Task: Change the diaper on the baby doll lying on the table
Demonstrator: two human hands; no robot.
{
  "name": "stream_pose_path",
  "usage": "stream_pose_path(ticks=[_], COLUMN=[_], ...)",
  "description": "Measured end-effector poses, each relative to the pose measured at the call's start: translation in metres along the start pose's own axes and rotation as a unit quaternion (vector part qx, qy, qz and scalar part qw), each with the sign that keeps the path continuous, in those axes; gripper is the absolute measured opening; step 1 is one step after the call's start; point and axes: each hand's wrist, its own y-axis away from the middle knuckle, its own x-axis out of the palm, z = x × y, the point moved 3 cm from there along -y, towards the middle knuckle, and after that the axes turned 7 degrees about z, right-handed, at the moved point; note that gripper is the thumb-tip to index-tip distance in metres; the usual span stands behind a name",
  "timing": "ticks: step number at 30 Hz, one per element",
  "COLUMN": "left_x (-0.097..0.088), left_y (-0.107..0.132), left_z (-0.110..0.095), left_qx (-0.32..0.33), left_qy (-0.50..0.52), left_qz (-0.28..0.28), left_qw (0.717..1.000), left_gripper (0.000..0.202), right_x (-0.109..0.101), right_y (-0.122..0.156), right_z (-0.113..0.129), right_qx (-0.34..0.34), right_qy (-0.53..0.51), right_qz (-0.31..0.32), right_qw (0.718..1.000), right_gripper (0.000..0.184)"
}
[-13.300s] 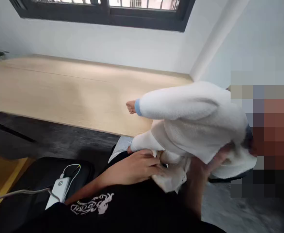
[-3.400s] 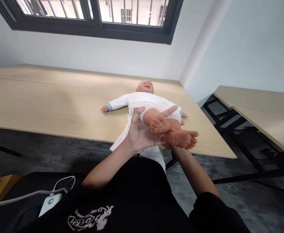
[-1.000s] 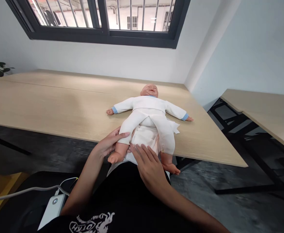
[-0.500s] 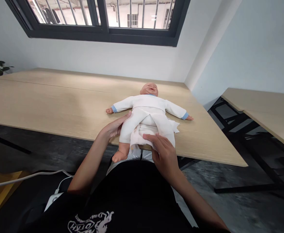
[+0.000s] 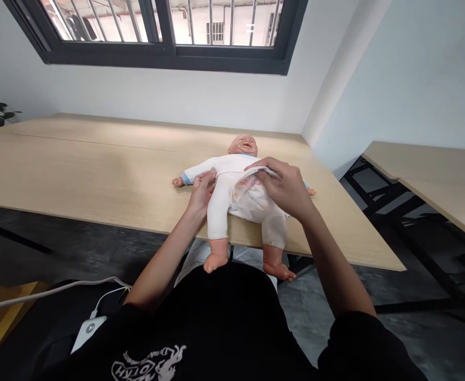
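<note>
The baby doll (image 5: 226,166) lay face-up at the front edge of the bench (image 5: 97,169), in a white suit with blue cuffs, its bare feet overhanging. The right hand (image 5: 286,188) pinched the white diaper (image 5: 248,201) by its front flap over the belly. The left hand (image 5: 202,188) touched the doll's hip, but its grip could not be determined.

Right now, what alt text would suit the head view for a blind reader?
A person's right hand holds a diaper over the belly of a baby doll lying face-up on a wooden table. The left hand touches its hip.
</note>
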Motion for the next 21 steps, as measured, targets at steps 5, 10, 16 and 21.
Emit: stream_pose_path(ticks=[5, 10, 16, 21], left_x=[0.004, 0.011, 0.011, 0.042], left_y=[0.004, 0.009, 0.017, 0.043], left_z=[-0.007, -0.019, -0.025, -0.029], left_qx=[0.097, 0.201, 0.218, 0.214], left_qy=[-0.024, -0.242, -0.428, -0.639], left_qz=[-0.011, 0.002, 0.013, 0.248], left_qw=[0.995, 0.949, 0.877, 0.696], left_gripper=[0.041, 0.028, 0.024, 0.04], right_x=[-0.005, 0.01, 0.035, 0.043], right_y=[-0.027, -0.057, -0.064, -0.06], right_z=[-0.02, -0.057, -0.096, -0.109], right_qx=[-0.002, 0.125, 0.184, 0.197], right_qy=[-0.023, 0.164, 0.162, 0.079], right_qz=[0.051, 0.076, 0.138, 0.116], right_qw=[0.998, 0.976, 0.96, 0.97], right_gripper=[0.032, 0.034, 0.022, 0.019])
